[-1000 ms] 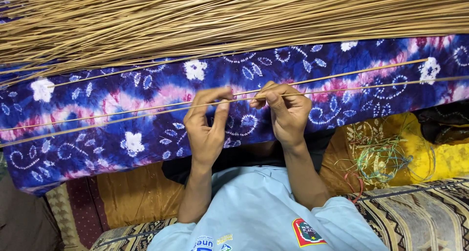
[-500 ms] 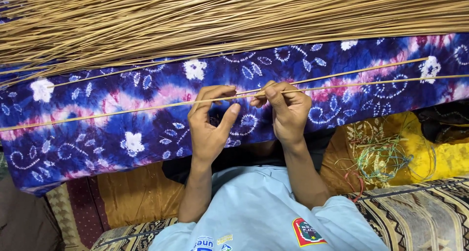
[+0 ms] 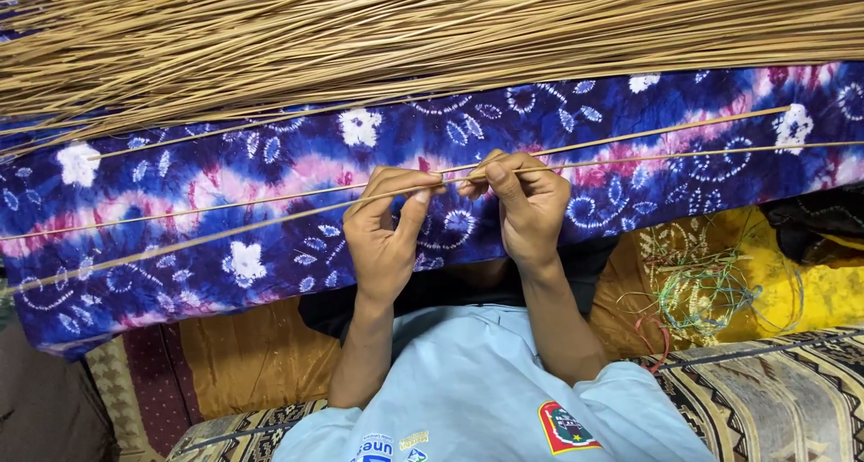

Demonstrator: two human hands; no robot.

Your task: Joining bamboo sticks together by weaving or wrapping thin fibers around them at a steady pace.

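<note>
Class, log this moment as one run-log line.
left hand: pinches stick | right hand: pinches stick | pile: behind | cloth: beneath

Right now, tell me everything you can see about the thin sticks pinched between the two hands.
The thin sticks are two long, slender, straw-coloured strands, like split cane or dried grass stalk. They lie nearly level, rising slightly to the right, across the purple tie-dye cloth. The left hand and right hand pinch them close together at mid-length with fingertips and thumbs. Both ends reach well past the hands. They lie apart from the big bundle of similar stalks above.
</note>
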